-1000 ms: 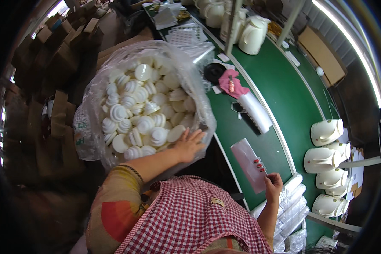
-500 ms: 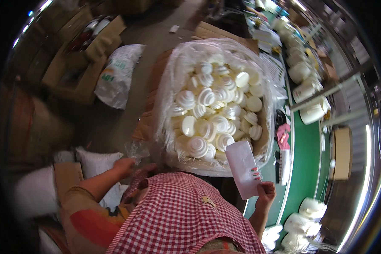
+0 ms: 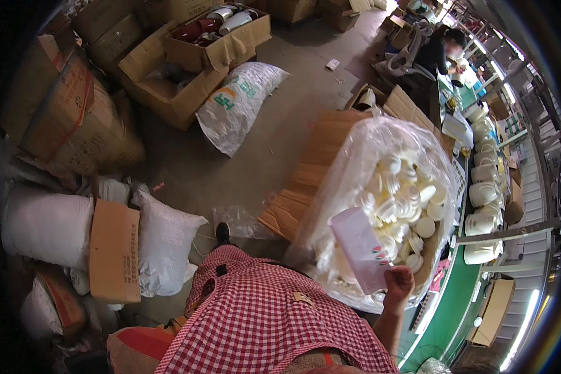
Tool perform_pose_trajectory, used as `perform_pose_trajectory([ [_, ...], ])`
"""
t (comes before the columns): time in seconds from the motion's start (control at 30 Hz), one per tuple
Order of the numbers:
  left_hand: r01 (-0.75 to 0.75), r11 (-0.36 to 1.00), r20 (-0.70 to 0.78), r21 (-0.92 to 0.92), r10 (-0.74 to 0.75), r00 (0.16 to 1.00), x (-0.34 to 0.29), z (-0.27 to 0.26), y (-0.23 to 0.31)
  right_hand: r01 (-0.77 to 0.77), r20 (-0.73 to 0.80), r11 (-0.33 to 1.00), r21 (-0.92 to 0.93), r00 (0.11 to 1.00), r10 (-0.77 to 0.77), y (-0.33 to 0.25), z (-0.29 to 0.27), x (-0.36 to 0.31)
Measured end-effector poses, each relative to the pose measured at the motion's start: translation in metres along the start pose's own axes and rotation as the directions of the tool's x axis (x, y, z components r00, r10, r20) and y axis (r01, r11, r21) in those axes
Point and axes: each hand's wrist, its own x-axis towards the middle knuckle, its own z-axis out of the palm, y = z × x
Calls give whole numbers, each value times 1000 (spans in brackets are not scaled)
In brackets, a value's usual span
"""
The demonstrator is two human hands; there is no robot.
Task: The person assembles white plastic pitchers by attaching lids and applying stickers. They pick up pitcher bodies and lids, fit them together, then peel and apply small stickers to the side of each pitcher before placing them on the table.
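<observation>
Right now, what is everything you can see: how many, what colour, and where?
sheet: one, whitish with red-green spots, right hand
lids: many, cream-white, inside bag
bag: one, clear, right of centre
flap: one, brown, left of bag
sacks: several, white, left and top
boxes: several, brown, left, top, right
jugs: several, cream, right
bench: one, green, right
co-worker: one, dark clothing, top right
apron: one, red-white check, bottom
shoe: one, black, beyond apron
right hand: one, bare, holding sheet
left hand: not in view
</observation>
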Motion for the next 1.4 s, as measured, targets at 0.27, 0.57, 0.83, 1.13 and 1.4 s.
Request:
perform_pose_trajectory([
  [0.27, -87, 994, -1, -68, 88, 996, 108, -145, 12, -25, 55, 1000, 18, 998, 24, -30, 198, 35],
  [0.57, -219, 976, -24, 11, 219, 975, 195, -307, 90, -83, 240, 996, -22, 967, 86, -54, 307, 105],
  [0.83, -322, 941, 13, 99, 323, 946, 235, -380, 208, -63, 140, 980, -191, 986, 90, 26, 355, 197],
  [1.13, -318, 926, 31, 205, 318, 947, 303, -476, 383, -115, -216, 823, -557, 976, -10, 114, 333, 304],
  [1.4, -402, 852, 120, 334, 384, 915, 354, -527, 552, -420, -461, 856, -302, 850, 255, 116, 312, 298],
])
